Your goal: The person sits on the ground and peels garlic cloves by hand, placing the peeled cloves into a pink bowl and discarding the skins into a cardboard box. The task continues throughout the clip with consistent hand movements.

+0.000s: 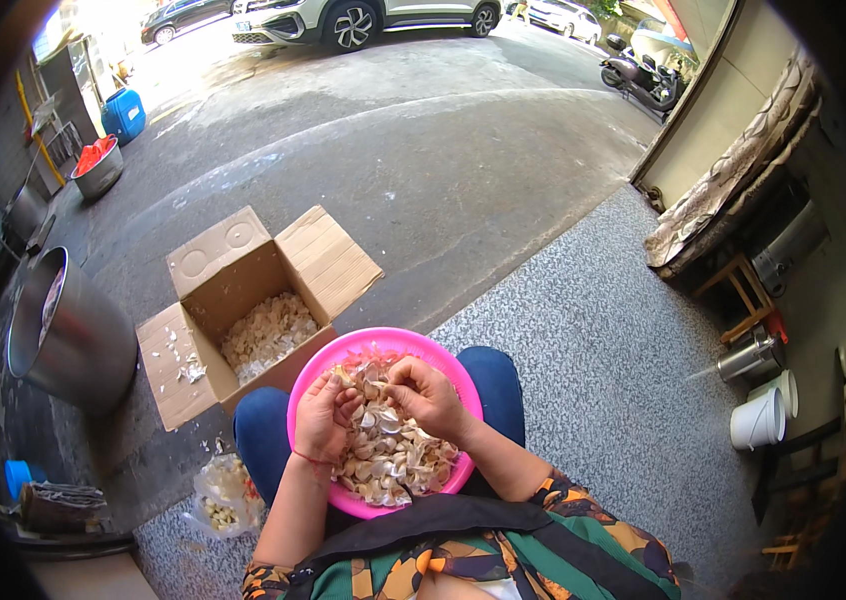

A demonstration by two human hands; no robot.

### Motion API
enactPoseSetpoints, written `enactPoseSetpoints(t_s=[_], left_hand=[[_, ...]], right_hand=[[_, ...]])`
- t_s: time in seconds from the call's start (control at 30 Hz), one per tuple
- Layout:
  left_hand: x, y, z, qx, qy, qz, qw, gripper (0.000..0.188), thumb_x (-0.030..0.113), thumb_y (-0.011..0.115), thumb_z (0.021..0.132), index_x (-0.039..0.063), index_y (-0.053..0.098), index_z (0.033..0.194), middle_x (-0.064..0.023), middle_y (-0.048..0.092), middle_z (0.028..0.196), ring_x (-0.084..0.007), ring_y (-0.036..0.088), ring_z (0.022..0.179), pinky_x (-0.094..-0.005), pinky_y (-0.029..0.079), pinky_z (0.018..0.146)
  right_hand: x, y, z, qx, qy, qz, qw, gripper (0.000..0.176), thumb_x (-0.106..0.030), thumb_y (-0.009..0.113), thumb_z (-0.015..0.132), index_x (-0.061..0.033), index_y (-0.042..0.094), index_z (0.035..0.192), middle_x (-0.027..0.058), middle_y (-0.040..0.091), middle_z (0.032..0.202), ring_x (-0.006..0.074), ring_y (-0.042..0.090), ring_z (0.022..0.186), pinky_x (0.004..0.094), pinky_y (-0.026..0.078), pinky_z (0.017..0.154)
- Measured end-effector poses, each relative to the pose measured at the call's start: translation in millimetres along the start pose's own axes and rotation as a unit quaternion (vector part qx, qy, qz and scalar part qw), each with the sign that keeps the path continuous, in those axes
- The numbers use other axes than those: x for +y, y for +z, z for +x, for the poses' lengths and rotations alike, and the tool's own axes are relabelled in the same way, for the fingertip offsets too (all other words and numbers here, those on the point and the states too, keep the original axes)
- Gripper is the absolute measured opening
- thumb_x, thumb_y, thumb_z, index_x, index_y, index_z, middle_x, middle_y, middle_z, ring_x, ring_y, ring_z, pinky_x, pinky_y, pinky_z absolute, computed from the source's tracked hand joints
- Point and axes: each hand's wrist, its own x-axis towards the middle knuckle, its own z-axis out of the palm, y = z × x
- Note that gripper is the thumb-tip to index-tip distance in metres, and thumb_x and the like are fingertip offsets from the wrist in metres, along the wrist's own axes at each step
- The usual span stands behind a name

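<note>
On my lap rests a bright pink plastic basket, heaped with unpeeled garlic cloves. My left hand is over its left side, a garlic clove pinched between thumb and fingertip. Close by, my right hand has thumb and forefinger pressed together at a piece of garlic; whether that is a clove or only skin is hard to see. Beyond the basket stands an open cardboard box with a layer of garlic skins inside. Peeled cloves lie in a clear plastic bag at my left.
A large metal pot stands left of the box. Farther back are a metal basin and a blue plastic drum. White buckets line the right side. A car and a motor scooter are outside.
</note>
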Motion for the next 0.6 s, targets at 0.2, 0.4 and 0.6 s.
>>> enactPoseSetpoints(t_s=[0.2, 0.4, 0.6], left_hand=[[0, 10, -8, -0.049, -0.005, 0.067, 0.997, 0.019, 0.015, 0.052, 0.1, 0.005, 0.06, 0.114, -0.0055, 0.068, 0.095, -0.0142, 0.067, 0.077, -0.0292, 0.059, 0.07], [-2, 20, -15, -0.104, -0.03, 0.216, 0.97, 0.026, 0.017, 0.054, 0.1, 0.002, 0.061, 0.12, -0.0025, 0.066, 0.093, -0.0112, 0.065, 0.077, -0.0248, 0.055, 0.067], [-1, 21, -17, -0.137, -0.043, 0.256, 0.956, 0.026, 0.017, 0.056, 0.1, 0.001, 0.062, 0.12, -0.0018, 0.066, 0.093, -0.0102, 0.064, 0.074, -0.0219, 0.05, 0.06]], right_hand=[[1, -17, 5, -0.026, -0.038, -0.306, 0.951, 0.012, -0.011, 0.064, 0.09, -0.0015, 0.065, 0.098, 0.0115, 0.065, 0.082, 0.0229, 0.065, 0.076, 0.0348, 0.05, 0.068], [11, -12, 3, -0.02, -0.084, -0.239, 0.967, 0.016, -0.008, 0.068, 0.087, -0.0039, 0.065, 0.102, 0.0115, 0.068, 0.092, 0.0237, 0.068, 0.08, 0.0328, 0.054, 0.07], [12, -15, 5, -0.006, -0.088, -0.251, 0.964, 0.014, -0.007, 0.069, 0.085, -0.0059, 0.067, 0.099, 0.0118, 0.067, 0.089, 0.0243, 0.068, 0.08, 0.0348, 0.054, 0.069]])
